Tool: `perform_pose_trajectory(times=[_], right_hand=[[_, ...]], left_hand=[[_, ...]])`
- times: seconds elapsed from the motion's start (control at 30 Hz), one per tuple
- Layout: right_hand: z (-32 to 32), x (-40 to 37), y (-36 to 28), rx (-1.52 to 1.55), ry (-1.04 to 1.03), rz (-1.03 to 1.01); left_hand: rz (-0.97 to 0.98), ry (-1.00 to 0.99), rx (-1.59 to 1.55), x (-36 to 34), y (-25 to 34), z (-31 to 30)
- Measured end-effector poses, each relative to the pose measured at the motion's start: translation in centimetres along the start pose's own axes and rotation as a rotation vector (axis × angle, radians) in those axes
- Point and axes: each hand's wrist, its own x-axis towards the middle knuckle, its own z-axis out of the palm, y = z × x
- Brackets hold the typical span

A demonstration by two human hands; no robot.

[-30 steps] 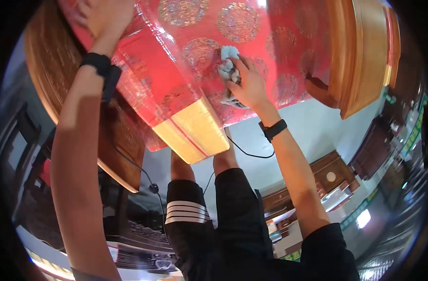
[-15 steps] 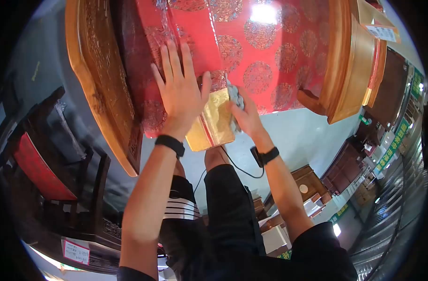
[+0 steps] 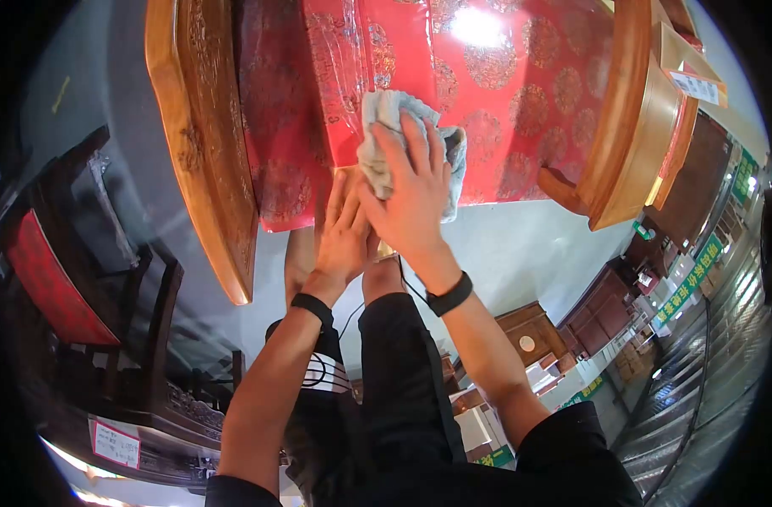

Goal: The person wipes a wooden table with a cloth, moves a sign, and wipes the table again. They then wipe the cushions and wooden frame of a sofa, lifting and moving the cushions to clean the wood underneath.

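A grey cloth (image 3: 383, 108) lies bunched on a red patterned cushion (image 3: 496, 110) under a clear plastic cover. My right hand (image 3: 413, 190) presses the cloth from above, its fingers spread over it. Just left of it, my left hand (image 3: 342, 241) rests with fingers stretched out on the gold part of the red and gold piece at the cushion's front edge. Most of that gold part is hidden under both hands. Each wrist wears a black band.
Carved wooden armrests stand at the left (image 3: 202, 160) and right (image 3: 622, 127) of the cushion. A dark chair with a red seat (image 3: 57, 279) is at far left. Wooden furniture and green banners (image 3: 690, 279) stand at right. My knees are below the seat edge.
My right hand has moved up and left onto the top with the cloth, which is now spread wider. My left hand has moved down from the red surface to the gold part.
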Motion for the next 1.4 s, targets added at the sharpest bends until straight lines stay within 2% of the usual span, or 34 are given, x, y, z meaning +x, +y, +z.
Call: perform_pose_trajectory(times=[0.07,0.13,0.2,0.23,0.33,0.4,0.47,0.5,0.53,0.6,0.7,0.87,0.93,0.97,1.0,1.07,1.1,1.2,1.23,1.3,1.37,1.4], right_hand=[[0.3,-0.6,-1.4,-0.148,-0.124,0.066],[0.5,-3.5,-0.5,-0.163,-0.118,0.031],[0.0,-6.5,0.5,-0.011,-0.114,0.094],[-0.6,-7.5,0.8,-0.015,-0.116,0.089],[-0.7,-9.3,1.6,-0.051,-0.236,0.018],[0.3,-10.1,2.2,-0.107,-0.119,-0.006],[1.9,-10.5,1.3,-0.145,-0.089,0.055],[2.7,-10.7,0.9,-0.174,-0.044,0.070],[3.3,-10.7,0.8,-0.203,0.004,0.079],[3.9,-11.1,1.3,-0.206,0.043,0.091],[3.5,-11.2,1.9,-0.149,0.048,0.062],[2.5,-10.6,2.6,-0.121,0.033,0.090],[1.6,-10.1,3.3,-0.019,-0.009,0.032],[1.1,-9.7,3.9,-0.006,0.008,-0.012],[0.7,-9.2,4.6,0.004,0.023,0.015],[0.0,-8.4,6.5,0.137,0.076,-0.067],[-0.1,-7.4,8.0,0.188,0.166,-0.069],[-1.3,-3.0,13.3,0.193,0.349,0.124],[-1.2,-1.4,15.7,0.193,0.410,0.202],[-0.5,1.7,22.0,0.028,0.357,0.186],[-3.3,5.0,25.0,-0.190,0.121,0.144],[-2.7,6.0,27.3,-0.183,0.126,0.144]], left_hand=[[0.040,-0.028,-0.082,-0.7,-0.9,-0.2],[0.059,-0.008,-0.135,-0.2,-1.9,-0.8],[0.114,-0.150,-0.125,0.3,-2.3,-2.4],[0.155,-0.108,0.010,0.9,-2.0,-3.0],[0.176,-0.044,0.134,2.0,-0.8,-4.2],[0.182,-0.002,0.166,3.7,0.0,-4.2],[0.034,0.250,-0.001,6.5,0.5,-3.9],[0.005,0.333,0.038,8.5,1.0,-4.5],[0.016,0.321,0.036,10.3,1.2,-5.0],[-0.049,0.449,0.090,13.2,1.1,-5.2],[0.045,0.521,0.181,14.0,-0.1,-4.2],[0.095,0.513,0.307,14.7,-0.1,-3.8],[0.030,0.497,0.402,15.3,0.2,-4.0],[0.076,0.499,0.412,15.6,0.2,-4.1],[0.099,0.477,0.419,15.8,0.1,-4.1],[0.163,0.459,0.473,15.9,-0.1,-4.6],[0.223,0.427,0.517,16.0,-0.1,-5.0],[0.340,0.416,0.448,16.2,-0.7,-5.8],[0.279,0.389,0.476,16.2,0.1,-5.8],[0.220,0.406,0.437,16.4,0.7,-4.9],[0.156,0.450,0.427,16.7,1.5,-3.7],[0.161,0.450,0.435,17.1,2.1,-3.2]])
